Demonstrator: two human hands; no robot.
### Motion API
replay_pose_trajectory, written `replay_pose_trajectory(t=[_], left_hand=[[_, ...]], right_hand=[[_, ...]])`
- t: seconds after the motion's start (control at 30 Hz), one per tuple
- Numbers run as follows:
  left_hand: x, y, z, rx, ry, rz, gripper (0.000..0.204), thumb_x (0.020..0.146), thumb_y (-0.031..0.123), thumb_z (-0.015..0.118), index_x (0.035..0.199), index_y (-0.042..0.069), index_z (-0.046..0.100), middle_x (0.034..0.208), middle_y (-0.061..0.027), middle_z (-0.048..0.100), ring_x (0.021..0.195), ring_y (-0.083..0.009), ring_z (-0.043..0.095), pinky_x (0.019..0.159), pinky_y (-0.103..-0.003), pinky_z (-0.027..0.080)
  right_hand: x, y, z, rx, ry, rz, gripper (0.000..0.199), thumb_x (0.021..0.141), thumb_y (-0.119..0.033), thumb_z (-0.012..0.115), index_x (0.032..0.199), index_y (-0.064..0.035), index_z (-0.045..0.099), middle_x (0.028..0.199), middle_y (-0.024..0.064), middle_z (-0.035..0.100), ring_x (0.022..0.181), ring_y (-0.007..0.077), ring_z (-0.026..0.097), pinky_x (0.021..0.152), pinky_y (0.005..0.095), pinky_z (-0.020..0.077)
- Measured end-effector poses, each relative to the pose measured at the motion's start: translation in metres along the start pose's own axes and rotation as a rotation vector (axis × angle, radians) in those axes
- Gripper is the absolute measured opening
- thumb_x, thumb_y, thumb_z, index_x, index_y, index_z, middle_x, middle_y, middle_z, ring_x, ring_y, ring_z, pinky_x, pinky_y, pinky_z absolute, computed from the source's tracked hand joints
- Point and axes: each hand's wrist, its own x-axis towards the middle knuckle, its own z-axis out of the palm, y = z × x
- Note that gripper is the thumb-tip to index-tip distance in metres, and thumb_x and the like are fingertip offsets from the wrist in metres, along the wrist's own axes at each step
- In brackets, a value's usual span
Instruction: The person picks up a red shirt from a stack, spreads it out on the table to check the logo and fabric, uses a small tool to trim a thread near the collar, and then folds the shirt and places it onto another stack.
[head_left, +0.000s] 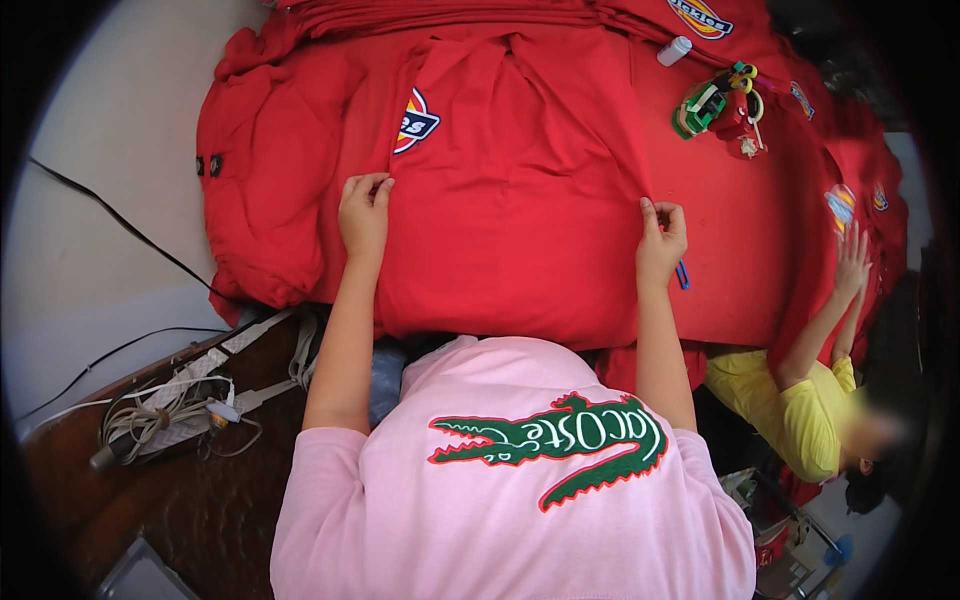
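A red shirt (500, 230) with a colourful patch (415, 122) at its upper left lies spread in front of me, its near edge folded over. My left hand (365, 212) has thumb and fingers pinched on the shirt's left edge, just below the patch. Level with it on the other side, my right hand (662, 240) pinches the right edge, thumb up and fingers curled. Between the hands the cloth is fairly smooth, with soft creases higher up. Just beside my right hand lies a thin blue tool (682, 274), partly hidden.
More red garments (265, 180) are heaped at the left and back. Far right sit a green tape dispenser-like object (697, 108), yellow-handled scissors (743, 76) and a white cylinder (674, 51). A co-worker in yellow (790, 410) handles red cloth. Cables and power strips (180, 400) lie lower left.
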Motion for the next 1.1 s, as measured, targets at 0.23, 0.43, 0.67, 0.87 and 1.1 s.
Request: replay_pose_trajectory(t=[0.23,0.43,0.67,0.87,1.1], left_hand=[[0.024,-0.002,-0.016,-0.368,-0.107,-0.317,0.025,0.095,0.019,0.074,0.109,-0.001,0.069,0.098,-0.0094,0.074,0.082,-0.013,0.07,0.069,-0.028,0.055],[0.013,0.002,0.005,-0.145,-0.236,-0.24,0.037,0.088,0.019,0.083,0.115,-0.001,0.069,0.094,-0.0059,0.074,0.082,-0.0126,0.067,0.075,-0.028,0.054],[0.071,0.067,-0.035,-0.433,-0.188,-0.242,0.019,0.092,0.015,0.079,0.099,0.0,0.069,0.081,-0.0023,0.067,0.07,-0.007,0.061,0.068,-0.022,0.048],[0.159,0.112,0.006,-0.853,-0.104,0.159,0.041,0.097,0.008,0.071,0.134,-0.003,0.055,0.129,-0.014,0.064,0.11,-0.02,0.07,0.094,-0.029,0.056],[0.012,0.099,0.059,-0.089,-0.306,0.4,0.046,0.1,0.012,0.059,0.145,0.005,0.056,0.153,-0.0205,0.051,0.147,-0.04,0.042,0.12,-0.044,0.037]], right_hand=[[0.031,-0.022,-0.034,0.14,-0.036,0.083,0.018,0.097,-0.013,0.075,0.089,-0.0035,0.062,0.073,-0.0069,0.05,0.067,0.0036,0.041,0.059,0.0204,0.036],[0.035,-0.001,-0.031,0.136,-0.095,0.225,0.018,0.098,-0.013,0.074,0.088,-0.0041,0.061,0.071,-0.0089,0.046,0.065,0.0022,0.038,0.059,0.0187,0.0334],[0.075,-0.035,-0.073,0.214,0.07,-0.039,0.015,0.099,-0.014,0.074,0.096,-0.0032,0.064,0.077,-0.0089,0.052,0.069,0.0003,0.041,0.062,0.0177,0.0331],[0.172,-0.054,-0.049,0.294,0.094,-0.191,0.024,0.099,-0.016,0.073,0.114,0.0011,0.065,0.099,0.0018,0.07,0.084,0.0036,0.061,0.074,0.0179,0.0478],[0.015,-0.061,0.05,-0.177,-0.344,-0.59,0.049,0.097,-0.013,0.066,0.143,-0.0052,0.055,0.145,0.0168,0.057,0.136,0.0331,0.054,0.114,0.0446,0.0421]])
